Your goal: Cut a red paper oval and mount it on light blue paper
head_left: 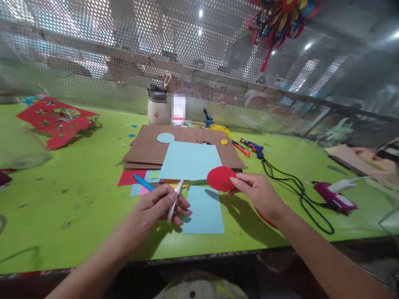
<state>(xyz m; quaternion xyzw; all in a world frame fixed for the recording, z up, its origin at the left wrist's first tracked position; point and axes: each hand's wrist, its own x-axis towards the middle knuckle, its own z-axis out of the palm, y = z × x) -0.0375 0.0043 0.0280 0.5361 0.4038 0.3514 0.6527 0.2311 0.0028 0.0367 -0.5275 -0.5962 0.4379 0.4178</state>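
Observation:
My left hand is closed around a slim white stick-like tool, its tip pointing up toward the papers. My right hand pinches a red paper circle by its right edge, holding it just above the table. Under and between the hands lies a light blue paper sheet. A larger light blue sheet rests on brown cardboard behind, with a small light blue disc on the cardboard. A blue pen lies to the left of my left hand.
The green table carries red cut-out paper at far left, a jar with a lid at the back, a glue gun with black cable, an orange cutter and a purple tool at right. Perforated metal screen behind.

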